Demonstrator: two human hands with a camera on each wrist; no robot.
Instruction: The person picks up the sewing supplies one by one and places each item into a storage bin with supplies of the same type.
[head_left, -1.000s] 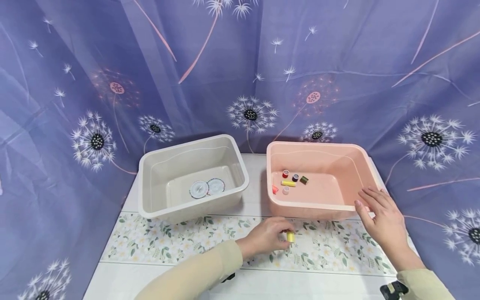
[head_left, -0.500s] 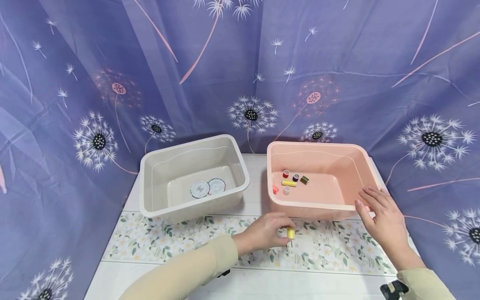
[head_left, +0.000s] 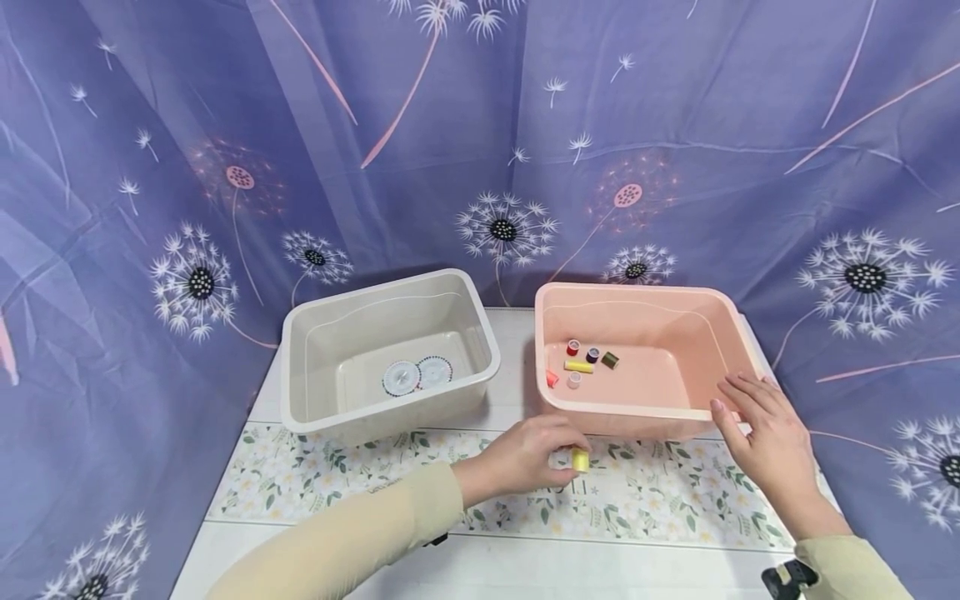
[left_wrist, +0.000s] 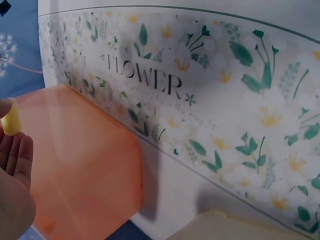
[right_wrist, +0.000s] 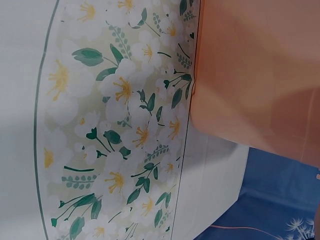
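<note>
My left hand (head_left: pixel 531 454) pinches a small yellow spool of thread (head_left: pixel 581 460) between thumb and fingers, just in front of the pink bin (head_left: pixel 633 409). In the left wrist view, the yellow spool (left_wrist: pixel 11 120) shows at the left edge beside the curled fingers (left_wrist: pixel 15 155). My right hand (head_left: pixel 768 433) rests on the pink bin's front right corner, fingers fairly straight. Inside that bin lie a red spool (head_left: pixel 573 347), a dark purple spool (head_left: pixel 592 355), a green spool (head_left: pixel 610 360), a long yellow spool (head_left: pixel 578 367), a white spool (head_left: pixel 574 380) and a coral-red one (head_left: pixel 552 378).
A grey bin (head_left: pixel 390 410) stands to the left, holding two round pin wheels, one white disc (head_left: pixel 401 378) overlapping another (head_left: pixel 435 372). Both bins stand on a white table with a floral strip (head_left: pixel 300 475). A blue dandelion-print curtain (head_left: pixel 420 208) surrounds the table on several sides.
My left hand, with the yellow spool, has risen slightly toward the pink bin, and the left forearm has shifted left. The right hand stays on the bin's corner.
</note>
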